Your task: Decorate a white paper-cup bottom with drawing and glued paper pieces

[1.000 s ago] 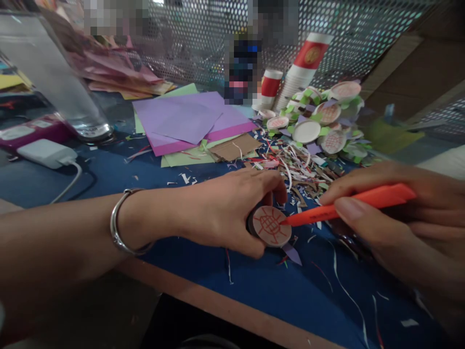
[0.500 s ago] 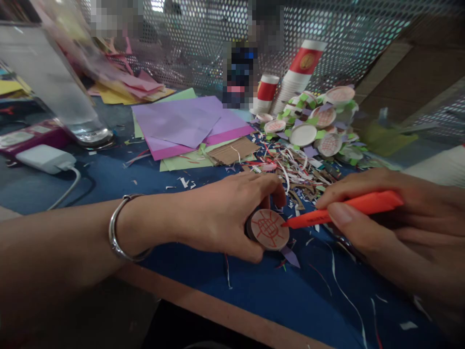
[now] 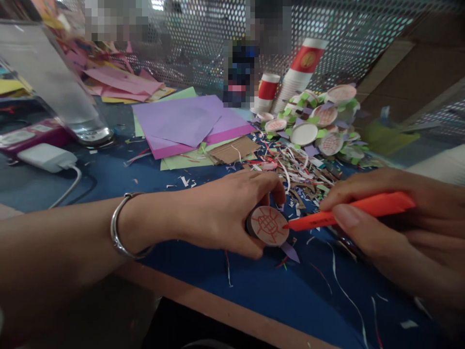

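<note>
Between the thumb and fingers of my left hand (image 3: 232, 213) sits a small round paper piece (image 3: 269, 226), like a cut-down cup base. Its pale face carries a red grid inside a circle, with short lines running outward. A purple paper point (image 3: 290, 252) sticks out from under its lower right edge. My right hand (image 3: 392, 232) is closed around an orange-red marker (image 3: 363, 209). The marker's tip meets the right edge of the drawn face, or hovers very close to it; which of these I cannot tell.
Paper scraps (image 3: 298, 174) lie beyond my hands, before a heap of finished-looking round pieces (image 3: 329, 116). Stacked paper cups (image 3: 301, 68) stand behind. Purple paper sheets (image 3: 178, 118), brown cardboard (image 3: 234, 150), a water glass (image 3: 72, 87) and a white charger (image 3: 47, 157) are farther left.
The marker and my right hand have shifted slightly to the right, with the tip nearer the face's edge. My left hand keeps the round piece in nearly the same place.
</note>
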Available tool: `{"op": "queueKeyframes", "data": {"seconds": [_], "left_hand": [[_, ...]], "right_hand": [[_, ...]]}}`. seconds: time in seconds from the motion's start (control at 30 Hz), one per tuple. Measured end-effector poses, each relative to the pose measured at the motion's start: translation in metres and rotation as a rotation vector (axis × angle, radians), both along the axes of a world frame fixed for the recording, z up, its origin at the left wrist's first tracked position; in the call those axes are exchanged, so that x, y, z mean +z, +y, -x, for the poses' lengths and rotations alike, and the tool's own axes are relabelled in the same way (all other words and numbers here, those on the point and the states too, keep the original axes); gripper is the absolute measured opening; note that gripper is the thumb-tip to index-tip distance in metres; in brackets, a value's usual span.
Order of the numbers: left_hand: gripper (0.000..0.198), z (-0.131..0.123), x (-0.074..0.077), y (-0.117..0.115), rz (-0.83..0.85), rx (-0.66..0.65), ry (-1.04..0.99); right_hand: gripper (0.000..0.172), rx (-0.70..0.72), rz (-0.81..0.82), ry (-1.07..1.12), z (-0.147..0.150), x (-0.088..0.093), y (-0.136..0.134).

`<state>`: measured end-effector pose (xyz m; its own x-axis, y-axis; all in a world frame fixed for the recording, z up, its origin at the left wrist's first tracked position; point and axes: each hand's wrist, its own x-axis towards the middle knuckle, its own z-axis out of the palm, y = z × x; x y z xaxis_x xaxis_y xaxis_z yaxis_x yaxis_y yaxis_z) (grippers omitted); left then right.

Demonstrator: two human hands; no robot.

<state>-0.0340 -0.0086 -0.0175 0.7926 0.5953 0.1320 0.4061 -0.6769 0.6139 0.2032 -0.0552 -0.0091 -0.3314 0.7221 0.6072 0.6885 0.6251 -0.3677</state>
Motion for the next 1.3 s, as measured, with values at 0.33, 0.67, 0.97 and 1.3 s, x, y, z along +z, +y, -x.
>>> {"op": "queueKeyframes", "data": {"seconds": [0.33, 0.67, 0.97, 1.3], "left_hand": [[0.053, -0.002, 0.0, -0.0008, 0.016, 0.016, 0.005], [0.052, -0.0027, 0.003, -0.0021, 0.016, 0.023, 0.025], [0.051, -0.0025, 0.003, -0.0023, -0.002, 0.012, 0.035], [0.05, -0.0033, 0.0043, -0.0023, 0.016, 0.023, 0.033]], "right_hand": [[0.007, 0.004, 0.007, 0.003, 0.002, 0.0007, 0.0001], [0.006, -0.097, 0.02, 0.021, 0.0075, -0.0001, -0.0028], [0.005, -0.069, -0.065, -0.037, 0.0063, -0.0024, 0.0014], [0.005, -0.036, -0.08, -0.057, 0.006, -0.0018, 0.0022]]}}
